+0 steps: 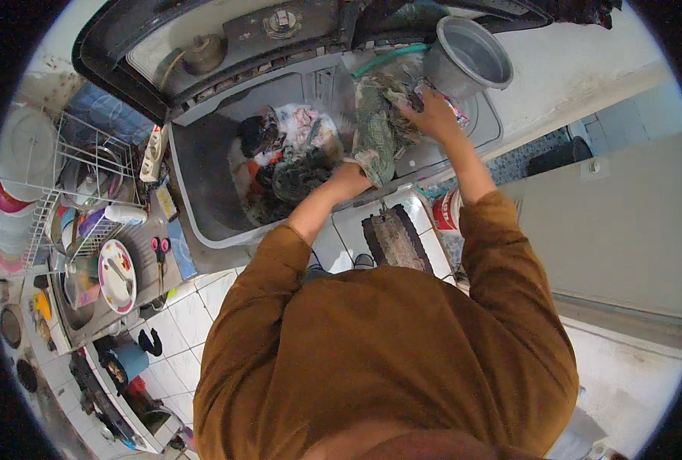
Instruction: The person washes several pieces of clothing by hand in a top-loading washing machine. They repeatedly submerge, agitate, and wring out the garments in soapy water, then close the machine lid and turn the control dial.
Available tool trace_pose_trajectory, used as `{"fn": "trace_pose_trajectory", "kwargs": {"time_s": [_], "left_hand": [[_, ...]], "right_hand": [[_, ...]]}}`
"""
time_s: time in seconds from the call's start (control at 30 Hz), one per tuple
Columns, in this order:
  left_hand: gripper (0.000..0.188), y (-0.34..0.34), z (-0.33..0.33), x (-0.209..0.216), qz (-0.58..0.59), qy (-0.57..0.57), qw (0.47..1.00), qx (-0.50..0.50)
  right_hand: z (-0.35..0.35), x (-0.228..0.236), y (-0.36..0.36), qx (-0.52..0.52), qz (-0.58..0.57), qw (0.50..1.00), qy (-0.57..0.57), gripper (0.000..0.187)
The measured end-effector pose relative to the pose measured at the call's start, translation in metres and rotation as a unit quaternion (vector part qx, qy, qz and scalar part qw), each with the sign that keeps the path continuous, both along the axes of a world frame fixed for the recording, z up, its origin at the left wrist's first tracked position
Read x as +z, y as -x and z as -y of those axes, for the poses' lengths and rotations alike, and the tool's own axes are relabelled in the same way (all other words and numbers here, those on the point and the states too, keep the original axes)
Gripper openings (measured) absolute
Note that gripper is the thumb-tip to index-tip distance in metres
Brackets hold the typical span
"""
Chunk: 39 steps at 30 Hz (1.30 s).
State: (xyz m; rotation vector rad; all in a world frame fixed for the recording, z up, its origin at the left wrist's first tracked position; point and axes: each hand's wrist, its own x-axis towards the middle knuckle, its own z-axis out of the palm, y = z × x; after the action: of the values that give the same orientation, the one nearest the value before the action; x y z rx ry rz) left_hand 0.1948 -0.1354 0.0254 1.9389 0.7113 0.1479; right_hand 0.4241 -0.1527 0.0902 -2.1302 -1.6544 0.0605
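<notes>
A grey washing machine (203, 222) with its lid up stands before me, wet laundry (295, 165) and white suds in its left tub. Draped over its right side is a crumpled green patterned cloth (375, 126). My left hand (349, 182) is closed on the cloth's near end, beside the tub rim. Farther right, my right hand (435, 116) reaches over the cloth's far side, thumb and fingers around a small colourful packet (459, 115). The packet is mostly hidden under that hand.
A grey bucket (471, 54) stands behind my right hand, beside a green hose (387, 58). To the left are a wire dish rack (99, 165), a plate (117, 276) and pink-handled scissors (160, 249). A red-and-white pail (447, 211) sits below my right forearm.
</notes>
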Motion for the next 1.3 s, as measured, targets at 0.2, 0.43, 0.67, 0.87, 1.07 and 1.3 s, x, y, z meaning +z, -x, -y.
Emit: {"fn": "trace_pose_trajectory", "kwargs": {"time_s": [0.2,0.43,0.67,0.87,1.07,1.3], "left_hand": [[0.039,-0.004,0.021,0.004,-0.037,-0.114,0.992,0.031],[0.043,-0.007,0.031,0.024,-0.117,-0.146,0.981,0.047],[0.055,-0.007,0.037,0.024,-0.024,-0.153,0.977,0.149],[0.057,-0.005,0.035,0.028,-0.015,-0.171,0.98,0.101],[0.063,-0.007,0.03,0.031,0.053,-0.187,0.976,0.093],[0.082,-0.025,0.015,0.022,0.012,-0.13,0.979,0.155]], "right_hand": [[-0.008,0.025,0.118,0.231,0.087,0.961,0.127,0.043],[-0.038,-0.003,0.11,0.252,0.148,0.914,0.283,0.03],[-0.019,0.045,0.013,0.073,-0.432,0.897,-0.057,0.028],[-0.013,-0.021,-0.055,0.032,-0.181,0.979,0.088,0.029],[-0.051,-0.041,-0.016,0.048,-0.046,0.992,-0.104,0.036],[-0.066,-0.007,0.041,-0.028,-0.114,0.985,-0.127,0.045]]}}
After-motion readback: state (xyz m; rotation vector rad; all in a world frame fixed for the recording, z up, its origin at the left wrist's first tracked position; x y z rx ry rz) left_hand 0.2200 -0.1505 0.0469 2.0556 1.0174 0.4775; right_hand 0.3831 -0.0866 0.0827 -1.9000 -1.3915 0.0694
